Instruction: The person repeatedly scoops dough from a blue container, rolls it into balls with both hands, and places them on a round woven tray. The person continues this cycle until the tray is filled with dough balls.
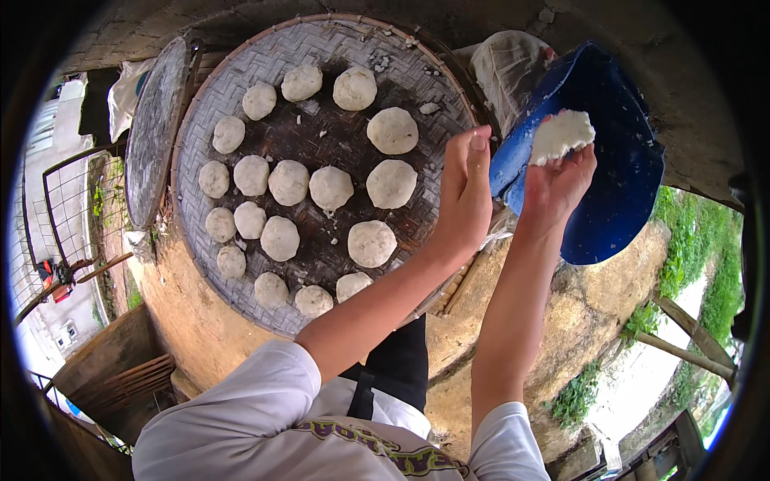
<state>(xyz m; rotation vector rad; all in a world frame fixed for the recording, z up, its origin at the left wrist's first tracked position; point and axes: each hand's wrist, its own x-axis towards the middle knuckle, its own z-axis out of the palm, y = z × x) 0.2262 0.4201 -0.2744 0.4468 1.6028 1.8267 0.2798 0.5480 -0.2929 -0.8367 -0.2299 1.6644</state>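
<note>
A crumbly white, dough-like lump point(563, 136) rests in my right hand point(557, 180), whose fingers curve up around it over the blue plastic container point(618, 200). My left hand point(467, 188) is raised between that container and the tray, seen edge-on. Its fingers stretch upward and nothing shows in them. On the round woven bamboo tray point(200, 136) sit several rounded off-white balls, apparently of the same stuff. The nearest to my left hand is a large ball point(391, 183) on the tray's right side. My left forearm passes over the tray's lower right edge.
White crumbs point(383, 62) are scattered on the tray. A round, flat grey board point(156, 132) leans at the tray's left. Behind the blue container lies a whitish plastic sack point(509, 68). Tan rock or earth point(593, 301) lies below; a wooden pole point(682, 353) crosses at right.
</note>
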